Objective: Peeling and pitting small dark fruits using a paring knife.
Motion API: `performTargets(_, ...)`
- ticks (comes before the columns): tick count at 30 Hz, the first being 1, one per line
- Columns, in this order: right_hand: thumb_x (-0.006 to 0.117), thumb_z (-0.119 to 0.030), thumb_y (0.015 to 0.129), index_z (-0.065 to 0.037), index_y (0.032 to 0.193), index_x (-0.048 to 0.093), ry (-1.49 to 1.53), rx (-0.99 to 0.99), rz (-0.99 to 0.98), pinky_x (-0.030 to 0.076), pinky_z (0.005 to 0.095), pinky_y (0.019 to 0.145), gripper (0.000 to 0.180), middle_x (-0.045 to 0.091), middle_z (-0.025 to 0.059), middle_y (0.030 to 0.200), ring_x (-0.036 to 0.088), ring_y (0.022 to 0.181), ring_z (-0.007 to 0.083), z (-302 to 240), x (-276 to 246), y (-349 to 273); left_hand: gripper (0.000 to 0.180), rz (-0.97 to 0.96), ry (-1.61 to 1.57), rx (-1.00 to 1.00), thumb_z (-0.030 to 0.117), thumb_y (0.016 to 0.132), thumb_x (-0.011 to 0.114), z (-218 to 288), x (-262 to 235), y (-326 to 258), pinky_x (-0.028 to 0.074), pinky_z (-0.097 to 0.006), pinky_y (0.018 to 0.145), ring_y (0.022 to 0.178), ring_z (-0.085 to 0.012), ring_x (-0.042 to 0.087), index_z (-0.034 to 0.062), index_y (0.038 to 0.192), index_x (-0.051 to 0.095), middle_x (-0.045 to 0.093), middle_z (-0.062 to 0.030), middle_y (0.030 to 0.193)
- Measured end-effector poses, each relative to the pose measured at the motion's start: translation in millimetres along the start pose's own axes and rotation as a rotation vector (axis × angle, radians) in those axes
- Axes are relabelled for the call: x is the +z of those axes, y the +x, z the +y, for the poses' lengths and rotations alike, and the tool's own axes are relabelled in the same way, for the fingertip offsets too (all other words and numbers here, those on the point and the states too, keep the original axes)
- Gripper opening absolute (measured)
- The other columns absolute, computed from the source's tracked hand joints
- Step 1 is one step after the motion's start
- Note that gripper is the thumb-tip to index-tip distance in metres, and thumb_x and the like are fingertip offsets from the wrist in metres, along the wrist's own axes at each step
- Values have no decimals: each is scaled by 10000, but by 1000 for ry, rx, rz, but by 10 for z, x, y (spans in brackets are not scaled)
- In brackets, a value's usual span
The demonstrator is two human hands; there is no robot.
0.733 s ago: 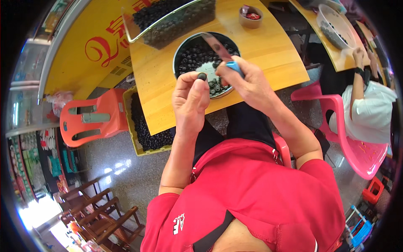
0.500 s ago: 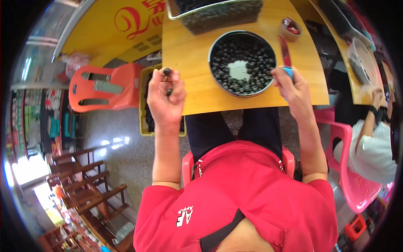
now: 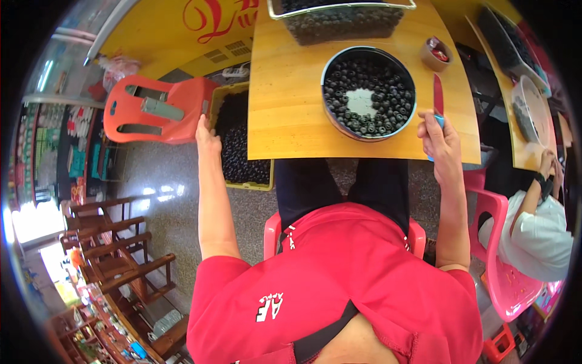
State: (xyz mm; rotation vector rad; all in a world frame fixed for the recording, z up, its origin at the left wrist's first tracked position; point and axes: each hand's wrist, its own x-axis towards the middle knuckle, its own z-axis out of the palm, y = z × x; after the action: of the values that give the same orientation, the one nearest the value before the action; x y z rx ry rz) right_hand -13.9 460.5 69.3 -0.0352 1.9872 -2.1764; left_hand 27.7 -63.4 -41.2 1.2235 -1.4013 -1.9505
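My right hand (image 3: 441, 145) is closed round the blue handle of a knife (image 3: 438, 97), its reddish blade pointing away from me over the table's right side. To the left of the knife stands a round basin (image 3: 361, 103) with small dark round fruits (image 3: 388, 100) heaped round its bare whitish bottom. My left hand (image 3: 209, 142) reaches out low on the left, between an orange-red plastic chair (image 3: 182, 115) and a yellow crate (image 3: 247, 185) of dark fruits. Its fingers look stretched out, partly hidden, with no fruit showing in them; whether they touch the chair I cannot tell.
A clear tub (image 3: 342, 27) of dark fruits stands at the far side of the wooden table (image 3: 285, 121). A small brown cup (image 3: 436, 56) with red bits is at the far right. Another person (image 3: 527, 227) sits at a neighbouring table on the right.
My left hand, which held two dark fruits beside the table, has moved left and away towards the chair; the fruits no longer show. My right hand still grips the knife, blade swung more upright.
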Motion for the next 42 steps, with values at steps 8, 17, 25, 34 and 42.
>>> performTargets(8,417,-278,1022,-23,1164,511,261,-53,-17,386,215,530,306,568,48,837,464,582,72,107,-38,-56,208,-846,285,690,61,930,550,652,1263,-1791,455,-208,738,848,-123,616,-9,1121,594,661,-74,1005)
performTargets(17,452,-243,1011,12,1121,567,50,-85,-44,399,200,561,300,582,42,872,481,609,62,115,-69,-139,194,-1291,867,1228,79,847,599,112,2457,-2090,506,-333,754,863,-274,645,25,1030,636,665,-128,934)
performTargets(25,460,-234,1008,9,1112,567,48,-29,-51,378,190,519,285,580,36,852,449,570,43,81,-158,-197,210,-1303,1274,1229,147,778,655,-41,2616,-2052,492,-395,766,886,-322,618,36,954,622,639,-129,939)
performTargets(34,529,-245,980,-7,1065,587,138,-46,-106,338,169,494,260,583,12,826,409,553,19,-114,183,-66,215,-1434,356,207,61,866,665,218,2244,-2457,473,-214,681,754,-81,583,7,1050,568,664,-71,989)
performTargets(42,636,-251,920,-43,1005,611,95,-167,-109,313,170,472,226,529,-48,715,410,557,4,-270,388,-16,224,-1366,261,293,1,858,662,207,2093,-2650,467,-187,680,776,-61,582,12,1055,557,607,-8,865)
